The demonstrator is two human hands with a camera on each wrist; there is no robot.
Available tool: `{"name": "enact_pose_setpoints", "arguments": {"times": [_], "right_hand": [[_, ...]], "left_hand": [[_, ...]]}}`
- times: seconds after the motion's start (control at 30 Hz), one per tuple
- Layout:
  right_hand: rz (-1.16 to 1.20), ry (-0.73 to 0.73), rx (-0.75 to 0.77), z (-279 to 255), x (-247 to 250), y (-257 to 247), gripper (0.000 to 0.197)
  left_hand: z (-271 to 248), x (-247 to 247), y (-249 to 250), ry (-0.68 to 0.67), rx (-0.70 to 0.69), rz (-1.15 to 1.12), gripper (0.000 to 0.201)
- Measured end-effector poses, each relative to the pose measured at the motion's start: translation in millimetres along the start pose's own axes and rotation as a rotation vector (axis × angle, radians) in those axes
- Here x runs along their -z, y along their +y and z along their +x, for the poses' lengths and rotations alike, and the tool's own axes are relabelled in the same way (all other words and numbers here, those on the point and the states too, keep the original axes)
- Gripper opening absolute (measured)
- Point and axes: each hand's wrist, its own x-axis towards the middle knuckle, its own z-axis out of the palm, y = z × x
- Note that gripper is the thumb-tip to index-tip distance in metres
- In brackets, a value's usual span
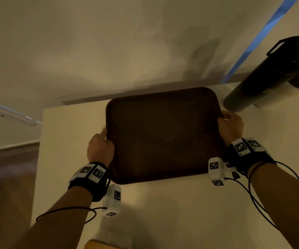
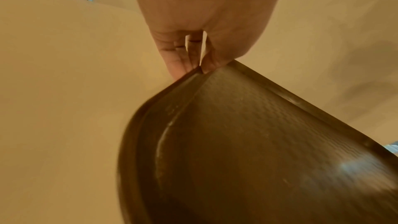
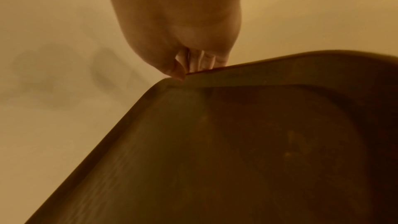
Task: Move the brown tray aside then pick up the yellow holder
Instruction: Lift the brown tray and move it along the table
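Step one, tray removal. Left hand point(image 1: 100, 147) and right hand point(image 1: 231, 127) pinch opposite rims of the brown tray point(image 1: 163, 135), fingers point(image 2: 178, 57) under, thumbs over, above the bench point(image 1: 163, 212). Next: carry it sideways, level. Yellow holder unseen.

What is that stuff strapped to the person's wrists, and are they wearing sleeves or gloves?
No sleeves or gloves: forearms and hands are bare. The left hand and right hand each have a black wrist strap topped with white blocks bearing black-and-white square code markers. A small white camera housing, also marked, hangs off each strap, and thin black cables loop back along the forearms.
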Motion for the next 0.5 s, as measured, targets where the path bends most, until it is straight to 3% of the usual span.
{"name": "enact_pose_setpoints", "arguments": {"times": [0.5], "right_hand": [[-0.017,0.068,-0.025,10.8,-7.1,-10.8,0.044]], "left_hand": [[10.5,2.5,9.3,-0.02,0.004,-0.053,0.059]]}}
